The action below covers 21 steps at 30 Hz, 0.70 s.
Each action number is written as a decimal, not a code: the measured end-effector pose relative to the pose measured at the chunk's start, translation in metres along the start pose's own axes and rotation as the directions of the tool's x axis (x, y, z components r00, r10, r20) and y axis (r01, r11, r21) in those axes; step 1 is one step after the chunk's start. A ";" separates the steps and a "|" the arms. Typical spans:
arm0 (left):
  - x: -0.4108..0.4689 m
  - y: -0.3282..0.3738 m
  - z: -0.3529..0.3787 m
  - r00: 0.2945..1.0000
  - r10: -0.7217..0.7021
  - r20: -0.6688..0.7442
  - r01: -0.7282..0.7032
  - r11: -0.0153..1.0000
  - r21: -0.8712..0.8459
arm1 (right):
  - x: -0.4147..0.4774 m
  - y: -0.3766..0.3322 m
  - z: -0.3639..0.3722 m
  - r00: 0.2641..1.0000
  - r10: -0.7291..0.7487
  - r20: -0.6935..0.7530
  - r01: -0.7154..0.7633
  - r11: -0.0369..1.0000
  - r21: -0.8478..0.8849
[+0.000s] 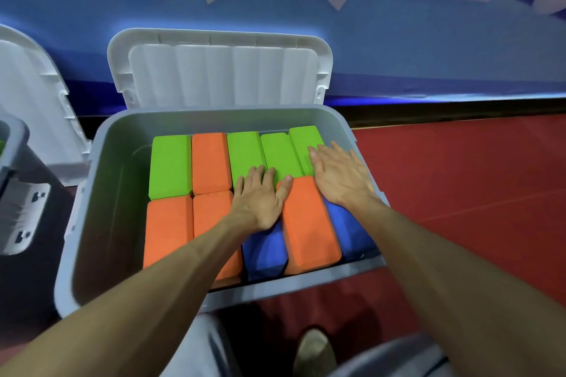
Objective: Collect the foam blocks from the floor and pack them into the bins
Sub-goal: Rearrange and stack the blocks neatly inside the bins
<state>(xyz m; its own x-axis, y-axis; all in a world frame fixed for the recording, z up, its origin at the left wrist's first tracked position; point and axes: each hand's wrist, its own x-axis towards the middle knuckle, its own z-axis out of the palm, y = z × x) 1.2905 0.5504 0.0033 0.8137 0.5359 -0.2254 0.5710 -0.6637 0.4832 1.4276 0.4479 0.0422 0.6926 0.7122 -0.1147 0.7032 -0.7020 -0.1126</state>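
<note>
An open grey bin (92, 223) holds foam blocks (170, 165) in two rows. Its far row is mostly green. Its near row mixes orange and blue.

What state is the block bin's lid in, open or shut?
Open: the white lid stands raised behind the grey bin, ribbed underside facing the camera, foam blocks exposed.
</note>
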 end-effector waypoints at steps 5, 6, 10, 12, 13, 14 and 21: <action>0.003 -0.002 0.002 0.998 0.034 -0.055 -0.030 0.998 0.064 | 0.016 -0.002 0.007 0.998 0.007 0.058 -0.007 1.000 0.002; 0.004 -0.003 0.003 0.996 0.045 -0.072 -0.040 0.996 0.079 | 0.022 -0.001 0.009 0.997 0.003 0.080 -0.004 1.000 0.014; 0.008 -0.004 0.007 0.988 0.067 -0.141 -0.053 0.993 0.103 | 0.046 0.007 0.015 0.987 0.014 0.162 -0.025 0.997 0.066; 0.008 -0.006 0.011 0.984 0.068 -0.165 -0.053 0.994 0.095 | 0.049 0.011 0.017 0.984 0.026 0.175 -0.042 0.996 0.085; 0.008 -0.006 0.013 0.982 0.068 -0.174 -0.052 0.994 0.095 | 0.049 0.011 0.018 0.984 0.027 0.175 -0.043 0.996 0.085; 0.009 -0.006 0.012 0.981 0.067 -0.180 -0.050 0.994 0.094 | 0.048 0.010 0.017 0.985 0.027 0.169 -0.042 0.996 0.082; 0.003 -0.005 0.009 0.988 0.083 -0.127 -0.073 0.994 0.084 | 0.003 0.021 0.034 0.999 0.032 -0.020 -0.029 0.991 0.128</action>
<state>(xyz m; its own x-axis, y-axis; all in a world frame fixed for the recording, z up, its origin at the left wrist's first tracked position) 1.2908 0.5507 -0.0077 0.8378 0.5407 -0.0751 0.5173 -0.7424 0.4258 1.4387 0.4355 0.0063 0.7179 0.6891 -0.0984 0.6562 -0.7171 -0.2348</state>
